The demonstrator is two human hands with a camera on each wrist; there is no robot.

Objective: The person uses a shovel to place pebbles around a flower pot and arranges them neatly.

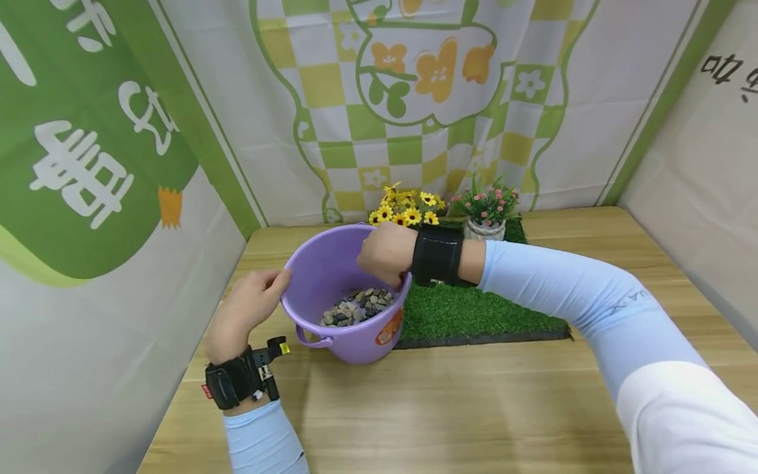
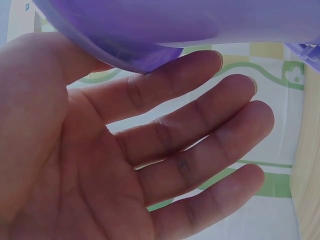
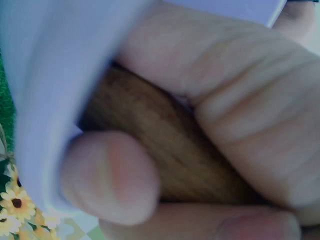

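A purple bucket point(image 1: 355, 345) stands tilted on the table, with pebbles point(image 1: 358, 306) in several shades lying in its bottom. My left hand point(image 1: 245, 313) pinches the bucket's left rim between thumb and index finger, while the other fingers stretch loosely outside, as the left wrist view shows. Over the bucket's right side, my right hand point(image 1: 386, 253) reaches in with curled fingers. Close up in the right wrist view, those fingers grip a brown wooden handle point(image 3: 155, 135). Whatever the handle belongs to is hidden by the hand and the bucket wall.
A green turf mat point(image 1: 474, 313) lies right of the bucket. Behind stand yellow flowers point(image 1: 408, 207) and a white pot point(image 1: 485, 228) of pink flowers. Printed cloth point(image 1: 320, 151) encloses the wooden table point(image 1: 462, 408) at the back and sides.
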